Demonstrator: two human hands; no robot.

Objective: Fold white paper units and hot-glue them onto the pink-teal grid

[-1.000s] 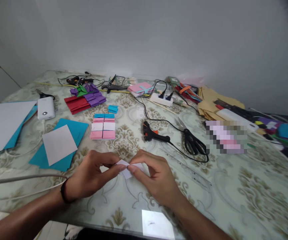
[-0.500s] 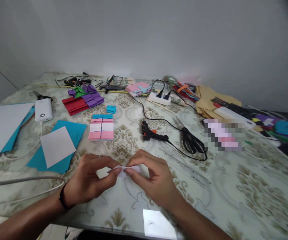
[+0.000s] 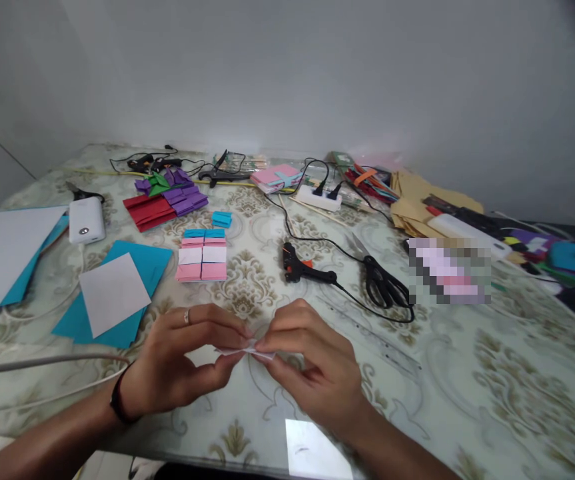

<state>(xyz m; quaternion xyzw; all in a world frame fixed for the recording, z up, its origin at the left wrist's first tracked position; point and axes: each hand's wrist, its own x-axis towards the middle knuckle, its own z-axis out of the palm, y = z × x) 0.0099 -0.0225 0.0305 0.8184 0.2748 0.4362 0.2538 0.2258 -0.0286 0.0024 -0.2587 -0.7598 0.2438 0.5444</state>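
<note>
Head view: the paper [image 3: 250, 349], a small white piece, is held just below the centre of the frame, over the bench [image 3: 447, 413]. The left hand [image 3: 167, 357] pinches its left part between thumb and fingers, and the right hand [image 3: 324, 357] pinches it near the middle and right; both grips are narrow, the fingertips almost meeting.

The step in hand looks like folding or creasing. To do it well, I would keep the left pinch firm as an anchor, line up the edges before pressing, and run a thumb along the crease with even pressure; paper this small may skew if the two hands pull unevenly.

Above the hands, left of centre, lie the folded pieces [image 3: 202, 271]; right of them are the glue gun [image 3: 312, 270] and scissors [image 3: 384, 283]. Blue sheets [image 3: 157, 263] sit at left under a white square [image 3: 114, 293].

The fingers cover much of the paper, so its folds and exact shape cannot be made out. The clear ruler [image 3: 392, 357] is faint at right, an item [image 3: 444, 270] above it is pixelated, the large sheets [image 3: 12, 253] are cut off by the left edge, and both forearms leave the frame below.
</note>
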